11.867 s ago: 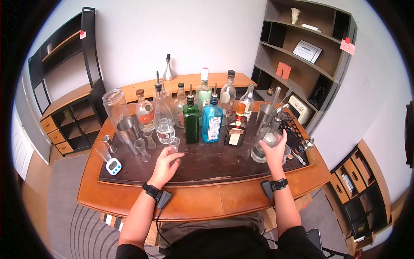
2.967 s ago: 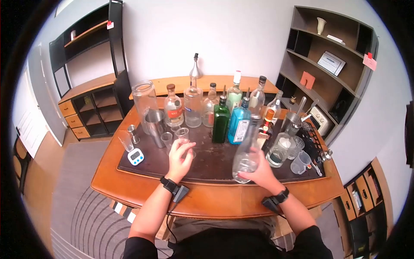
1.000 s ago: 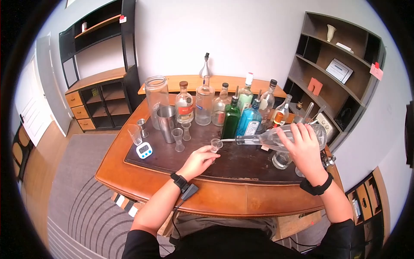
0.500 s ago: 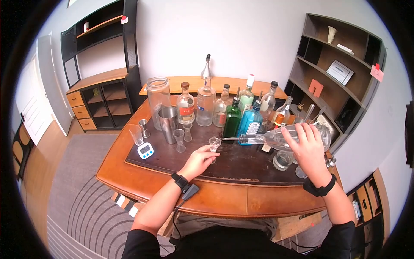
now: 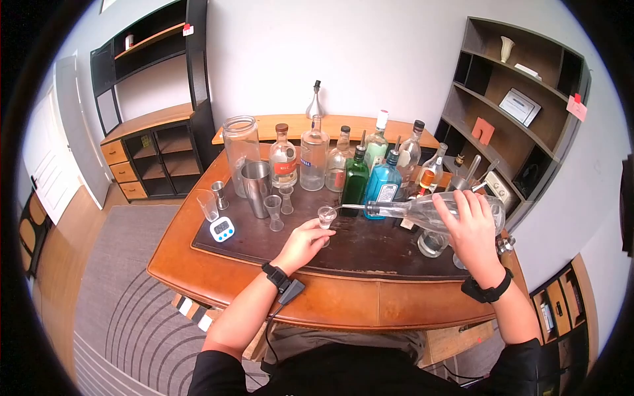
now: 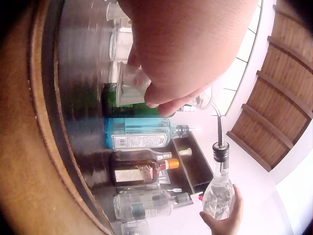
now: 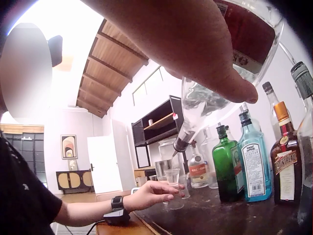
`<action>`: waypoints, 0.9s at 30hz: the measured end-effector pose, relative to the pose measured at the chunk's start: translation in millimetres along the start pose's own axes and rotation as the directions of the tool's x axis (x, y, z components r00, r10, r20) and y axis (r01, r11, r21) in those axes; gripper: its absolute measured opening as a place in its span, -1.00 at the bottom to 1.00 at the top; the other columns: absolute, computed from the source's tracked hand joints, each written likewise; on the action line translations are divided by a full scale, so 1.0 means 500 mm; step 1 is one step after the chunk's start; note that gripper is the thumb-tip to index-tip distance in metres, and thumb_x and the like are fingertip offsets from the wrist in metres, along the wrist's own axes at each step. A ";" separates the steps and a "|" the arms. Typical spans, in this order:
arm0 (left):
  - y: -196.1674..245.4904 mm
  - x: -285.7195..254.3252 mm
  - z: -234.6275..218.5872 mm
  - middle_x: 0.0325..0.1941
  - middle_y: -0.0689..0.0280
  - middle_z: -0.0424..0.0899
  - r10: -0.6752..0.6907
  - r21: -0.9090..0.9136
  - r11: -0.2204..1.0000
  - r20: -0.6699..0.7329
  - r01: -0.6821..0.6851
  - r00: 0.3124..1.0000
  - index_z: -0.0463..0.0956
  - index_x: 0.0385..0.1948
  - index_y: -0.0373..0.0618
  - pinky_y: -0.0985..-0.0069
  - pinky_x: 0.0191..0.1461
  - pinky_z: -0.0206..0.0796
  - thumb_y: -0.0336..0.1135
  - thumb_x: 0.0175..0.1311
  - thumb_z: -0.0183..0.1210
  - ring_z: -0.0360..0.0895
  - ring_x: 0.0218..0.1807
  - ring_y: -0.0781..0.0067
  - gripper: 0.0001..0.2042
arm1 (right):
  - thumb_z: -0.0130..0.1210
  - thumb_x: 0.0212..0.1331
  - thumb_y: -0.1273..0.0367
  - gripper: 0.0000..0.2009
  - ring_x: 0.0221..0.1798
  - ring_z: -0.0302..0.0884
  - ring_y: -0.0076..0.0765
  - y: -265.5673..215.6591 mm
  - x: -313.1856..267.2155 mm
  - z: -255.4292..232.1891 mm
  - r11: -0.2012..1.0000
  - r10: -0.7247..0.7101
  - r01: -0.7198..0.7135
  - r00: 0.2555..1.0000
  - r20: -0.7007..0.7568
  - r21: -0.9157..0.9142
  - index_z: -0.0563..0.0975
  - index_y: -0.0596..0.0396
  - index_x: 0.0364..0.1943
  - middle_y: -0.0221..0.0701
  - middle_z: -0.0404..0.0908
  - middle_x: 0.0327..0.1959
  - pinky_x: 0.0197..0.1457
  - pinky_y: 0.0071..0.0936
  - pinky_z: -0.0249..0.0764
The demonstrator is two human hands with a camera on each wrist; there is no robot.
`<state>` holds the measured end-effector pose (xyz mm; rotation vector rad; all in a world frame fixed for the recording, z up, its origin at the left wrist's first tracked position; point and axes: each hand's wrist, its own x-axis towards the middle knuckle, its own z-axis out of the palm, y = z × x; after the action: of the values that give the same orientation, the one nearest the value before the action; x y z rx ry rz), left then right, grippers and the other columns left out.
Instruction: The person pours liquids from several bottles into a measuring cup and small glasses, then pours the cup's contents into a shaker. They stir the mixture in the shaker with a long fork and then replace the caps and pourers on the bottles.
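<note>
My left hand (image 5: 305, 247) pinches a small clear hourglass-shaped jigger (image 5: 326, 214) upright over the dark mat, with clear liquid in its upper cup. My right hand (image 5: 470, 228) grips a clear glass bottle (image 5: 422, 212) from above, tipped almost level. The bottle's metal pour spout (image 5: 353, 206) points left, its tip right at the jigger's rim. Seen from the left wrist, the thin spout (image 6: 220, 125) runs from a black stopper towards the cup, and my left hand hides part of the jigger. Clear liquid (image 7: 200, 105) shows inside the tilted bottle in the right wrist view.
Just behind the spout stand a green bottle (image 5: 355, 181) and a blue bottle (image 5: 383, 188). On the left are a steel shaker tin (image 5: 256, 188), two more clear jiggers, a tall glass jar (image 5: 242, 142) and a white timer (image 5: 222, 229). A mixing glass (image 5: 432, 243) stands under the tilted bottle.
Since three seconds ago the bottle has been lifted from near the table front and tipped, and the jigger brought under its spout. In the last second the liquid in the jigger has risen.
</note>
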<state>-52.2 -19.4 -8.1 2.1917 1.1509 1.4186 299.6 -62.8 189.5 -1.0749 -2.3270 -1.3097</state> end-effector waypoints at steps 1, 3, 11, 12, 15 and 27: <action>0.001 0.000 0.000 0.10 0.14 0.66 0.000 0.000 1.000 0.001 0.000 1.000 0.71 -0.09 -0.14 0.41 0.10 0.52 -0.54 0.23 0.28 0.67 0.04 0.20 -0.78 | 0.11 0.06 0.45 -0.42 0.13 0.49 -0.02 -0.002 0.000 0.000 1.000 0.000 0.000 1.000 0.000 0.000 0.46 -0.15 0.28 -0.16 0.52 0.02 0.29 -0.06 0.40; 0.006 0.002 -0.003 0.08 0.11 0.66 0.019 -0.001 1.000 -0.013 -0.019 1.000 0.71 -0.09 -0.15 0.37 0.09 0.53 -0.54 0.24 0.27 0.67 0.04 0.11 -0.78 | 0.11 0.04 0.45 -0.41 0.12 0.50 -0.02 -0.005 0.001 0.001 1.000 0.007 -0.007 1.000 0.003 0.008 0.46 -0.14 0.28 -0.17 0.52 0.00 0.28 -0.06 0.40; 0.011 0.001 -0.005 0.10 0.13 0.66 -0.013 -0.014 1.000 -0.013 0.013 1.000 0.72 -0.09 -0.13 0.39 0.11 0.52 -0.53 0.23 0.29 0.67 0.05 0.19 -0.78 | 0.11 0.03 0.47 -0.41 0.09 0.50 -0.03 -0.029 -0.004 0.013 0.999 0.025 -0.026 1.000 0.008 0.034 0.46 -0.13 0.28 -0.19 0.52 -0.01 0.26 -0.07 0.41; 0.012 0.002 -0.005 0.10 0.14 0.66 -0.011 -0.012 1.000 -0.015 0.011 1.000 0.72 -0.09 -0.12 0.39 0.11 0.52 -0.53 0.23 0.29 0.67 0.05 0.19 -0.78 | 0.11 0.03 0.47 -0.41 0.09 0.50 -0.03 -0.033 -0.005 0.015 0.999 0.028 -0.028 1.000 0.010 0.043 0.46 -0.13 0.28 -0.19 0.51 -0.02 0.25 -0.08 0.41; 0.012 0.002 -0.006 0.10 0.14 0.66 -0.005 -0.006 1.000 -0.027 0.004 1.000 0.72 -0.09 -0.12 0.39 0.11 0.52 -0.52 0.23 0.29 0.67 0.05 0.20 -0.78 | 0.14 0.00 0.48 -0.39 0.07 0.50 -0.04 -0.049 -0.010 0.022 0.996 0.049 -0.051 0.999 0.016 0.080 0.46 -0.11 0.28 -0.20 0.50 -0.03 0.23 -0.08 0.42; 0.017 0.004 -0.015 0.07 0.17 0.66 -0.016 -0.015 1.000 -0.080 0.015 0.997 0.72 -0.08 -0.13 0.40 0.09 0.51 -0.53 0.23 0.29 0.67 0.02 0.25 -0.77 | 0.46 -0.35 0.41 -0.09 0.14 0.44 0.01 -0.127 -0.044 0.051 0.942 0.194 -0.207 0.978 0.073 0.265 0.41 -0.10 0.35 -0.17 0.47 0.06 0.25 -0.05 0.36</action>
<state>-54.3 -24.6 2.1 2.1291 1.1778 1.5167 272.6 -72.6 123.6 -1.2208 -2.2732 -0.8706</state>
